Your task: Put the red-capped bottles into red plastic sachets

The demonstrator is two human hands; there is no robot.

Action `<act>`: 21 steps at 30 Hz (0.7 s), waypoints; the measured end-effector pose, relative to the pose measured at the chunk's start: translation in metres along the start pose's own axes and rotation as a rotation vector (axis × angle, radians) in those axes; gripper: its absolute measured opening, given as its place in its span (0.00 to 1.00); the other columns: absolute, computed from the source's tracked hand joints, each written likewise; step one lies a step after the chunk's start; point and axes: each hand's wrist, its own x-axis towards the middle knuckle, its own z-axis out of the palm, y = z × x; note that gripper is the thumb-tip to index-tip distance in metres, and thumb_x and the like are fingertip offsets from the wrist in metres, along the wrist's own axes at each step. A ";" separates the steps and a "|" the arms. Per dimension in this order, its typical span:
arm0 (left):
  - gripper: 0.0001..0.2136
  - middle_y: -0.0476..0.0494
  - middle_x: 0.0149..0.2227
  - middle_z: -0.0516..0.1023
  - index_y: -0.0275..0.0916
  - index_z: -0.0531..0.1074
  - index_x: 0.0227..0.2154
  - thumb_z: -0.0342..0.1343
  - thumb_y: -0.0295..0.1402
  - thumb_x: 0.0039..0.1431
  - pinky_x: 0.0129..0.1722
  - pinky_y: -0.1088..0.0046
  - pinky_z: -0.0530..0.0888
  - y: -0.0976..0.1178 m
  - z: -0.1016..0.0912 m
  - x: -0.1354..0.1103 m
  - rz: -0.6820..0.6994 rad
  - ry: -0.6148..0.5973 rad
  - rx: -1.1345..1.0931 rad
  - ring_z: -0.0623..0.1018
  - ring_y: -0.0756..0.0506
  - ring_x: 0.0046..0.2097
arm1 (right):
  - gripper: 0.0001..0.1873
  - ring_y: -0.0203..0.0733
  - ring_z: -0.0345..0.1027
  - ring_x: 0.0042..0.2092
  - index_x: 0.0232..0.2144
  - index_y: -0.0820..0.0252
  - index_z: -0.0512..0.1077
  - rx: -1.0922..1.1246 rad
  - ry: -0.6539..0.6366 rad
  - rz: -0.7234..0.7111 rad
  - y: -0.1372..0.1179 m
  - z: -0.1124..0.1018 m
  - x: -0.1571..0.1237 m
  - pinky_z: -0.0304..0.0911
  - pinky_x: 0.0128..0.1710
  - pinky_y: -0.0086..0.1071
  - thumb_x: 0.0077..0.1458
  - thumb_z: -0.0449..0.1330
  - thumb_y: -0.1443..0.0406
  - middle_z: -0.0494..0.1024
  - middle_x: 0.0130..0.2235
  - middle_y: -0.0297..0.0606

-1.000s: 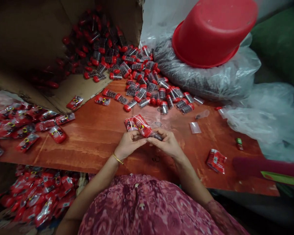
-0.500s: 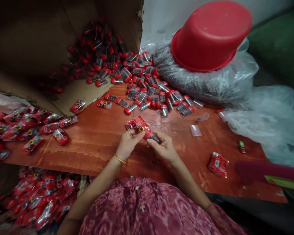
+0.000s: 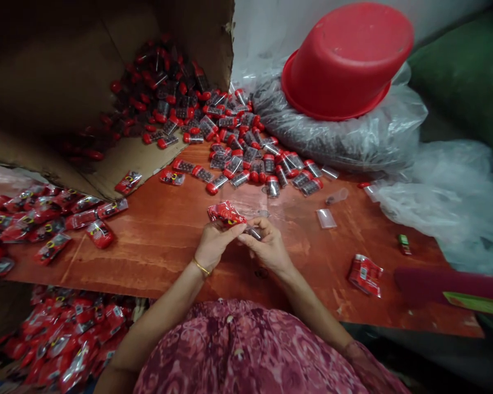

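Observation:
My left hand pinches small red printed packets between thumb and fingers; they look like a few layered together. Close against it, my right hand is closed on a small clear bottle with dark contents, mostly covered by my fingers. The bottle's near end meets the packet's edge; whether it is inside the packet cannot be made out. Beyond my hands lie many clear bottles with red caps, filled with dark pellets. A single red packet rests left of them.
A cardboard box on its side spills bottles onto the red table. Filled packets pile up at left, more below the edge. A red tub sits upside down on a plastic bag. Red packets lie at right.
The packets in my left hand have tilted flatter, and my right hand has moved slightly left with the bottle, closer to my left hand. The view has shifted a little.

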 end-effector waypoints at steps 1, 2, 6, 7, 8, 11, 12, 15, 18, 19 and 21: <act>0.11 0.50 0.22 0.75 0.35 0.74 0.21 0.67 0.36 0.35 0.28 0.75 0.68 0.001 -0.001 0.002 0.011 0.012 0.004 0.70 0.52 0.25 | 0.21 0.27 0.56 0.14 0.31 0.57 0.63 0.023 -0.016 0.001 0.001 0.000 0.000 0.53 0.12 0.23 0.41 0.64 0.52 0.71 0.21 0.26; 0.11 0.50 0.23 0.75 0.35 0.75 0.22 0.66 0.37 0.37 0.28 0.76 0.68 0.003 -0.001 0.003 0.026 0.025 -0.004 0.71 0.52 0.25 | 0.21 0.27 0.58 0.15 0.34 0.57 0.64 0.039 -0.039 0.002 0.001 -0.001 -0.001 0.56 0.14 0.23 0.44 0.62 0.51 0.72 0.23 0.27; 0.14 0.50 0.23 0.75 0.34 0.74 0.22 0.66 0.40 0.37 0.29 0.78 0.68 0.004 0.000 0.008 0.045 0.069 -0.113 0.71 0.53 0.26 | 0.17 0.27 0.62 0.17 0.33 0.59 0.64 0.044 -0.105 -0.022 0.000 -0.004 -0.005 0.59 0.16 0.23 0.50 0.58 0.52 0.73 0.24 0.29; 0.14 0.50 0.22 0.75 0.34 0.73 0.22 0.67 0.39 0.36 0.29 0.79 0.69 0.003 0.001 0.008 0.045 0.064 -0.133 0.72 0.54 0.25 | 0.16 0.27 0.61 0.16 0.33 0.59 0.64 0.053 -0.108 -0.028 0.000 -0.004 -0.005 0.59 0.16 0.22 0.51 0.58 0.53 0.72 0.23 0.28; 0.14 0.50 0.22 0.74 0.34 0.73 0.21 0.67 0.39 0.35 0.28 0.79 0.69 0.001 0.002 0.007 0.039 0.037 -0.135 0.72 0.54 0.25 | 0.15 0.26 0.60 0.15 0.32 0.59 0.64 0.076 -0.105 -0.032 0.001 -0.003 -0.005 0.59 0.16 0.22 0.51 0.58 0.54 0.71 0.22 0.27; 0.15 0.51 0.16 0.70 0.34 0.68 0.18 0.64 0.41 0.41 0.19 0.78 0.67 -0.004 0.004 0.000 0.014 -0.111 -0.072 0.71 0.52 0.19 | 0.13 0.25 0.56 0.14 0.30 0.58 0.64 0.182 -0.054 -0.041 0.006 0.004 -0.003 0.61 0.16 0.22 0.52 0.57 0.54 0.68 0.20 0.24; 0.16 0.51 0.15 0.69 0.34 0.67 0.16 0.62 0.42 0.43 0.16 0.77 0.65 -0.005 0.004 -0.002 0.006 -0.159 -0.039 0.71 0.51 0.17 | 0.13 0.24 0.54 0.13 0.29 0.58 0.64 0.208 -0.034 -0.051 0.008 0.007 -0.003 0.61 0.15 0.22 0.52 0.57 0.55 0.68 0.20 0.23; 0.16 0.52 0.13 0.67 0.34 0.67 0.16 0.59 0.42 0.47 0.14 0.77 0.64 -0.005 -0.001 -0.003 0.049 -0.172 0.014 0.69 0.51 0.16 | 0.12 0.24 0.55 0.14 0.30 0.58 0.64 0.177 0.000 -0.097 0.011 0.013 -0.002 0.59 0.15 0.22 0.53 0.56 0.55 0.69 0.20 0.24; 0.13 0.52 0.16 0.69 0.34 0.71 0.20 0.61 0.40 0.45 0.17 0.80 0.64 -0.004 -0.004 -0.001 0.095 -0.081 -0.028 0.68 0.54 0.19 | 0.15 0.27 0.60 0.15 0.30 0.58 0.66 0.045 -0.023 -0.101 0.011 0.012 0.000 0.56 0.14 0.22 0.49 0.59 0.53 0.72 0.21 0.28; 0.13 0.52 0.17 0.70 0.34 0.71 0.21 0.63 0.40 0.44 0.17 0.80 0.64 -0.004 -0.003 0.000 0.078 -0.068 -0.060 0.68 0.55 0.19 | 0.15 0.28 0.60 0.16 0.29 0.59 0.67 0.011 -0.031 -0.087 0.011 0.011 0.001 0.56 0.13 0.22 0.47 0.60 0.53 0.72 0.20 0.28; 0.13 0.52 0.20 0.72 0.34 0.72 0.22 0.65 0.39 0.39 0.21 0.80 0.67 -0.005 -0.002 -0.001 -0.001 -0.080 -0.129 0.69 0.55 0.21 | 0.17 0.29 0.58 0.15 0.23 0.59 0.66 -0.050 -0.026 -0.072 0.011 0.010 0.005 0.55 0.13 0.23 0.44 0.62 0.52 0.69 0.16 0.27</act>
